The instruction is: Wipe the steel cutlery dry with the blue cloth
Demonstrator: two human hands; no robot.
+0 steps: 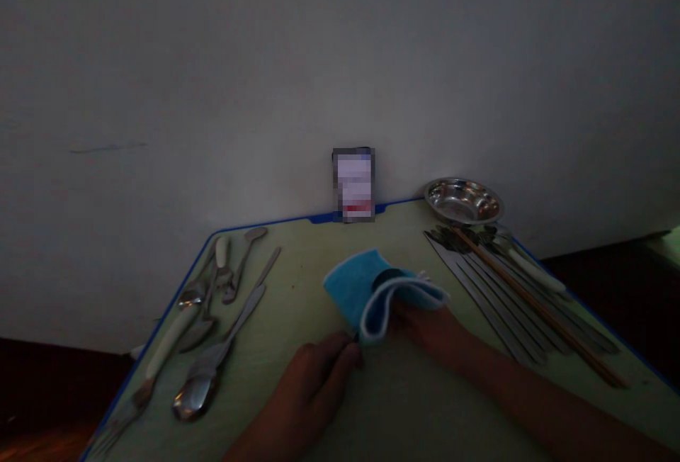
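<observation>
A blue cloth (353, 281) with a white edge is bunched and folded over above the middle of the table. Behind and under its right part, my right hand (428, 331) grips it, the fingers mostly hidden by the fabric. A dark rounded end, which looks like the bowl of a spoon (387, 277), shows between the folds. My left hand (326, 370) is closed at the cloth's lower corner, pinching a thin dark end that seems to be the spoon's handle. The dim light and blur hide details of the grip.
On the pale green table (297, 320), several spoons and forks, such as a large spoon (196, 384), lie left. Several metal chopsticks (486, 299) and a brown pair (542, 306) lie right. Behind them is a steel bowl (463, 200). A phone (354, 184) leans on the wall.
</observation>
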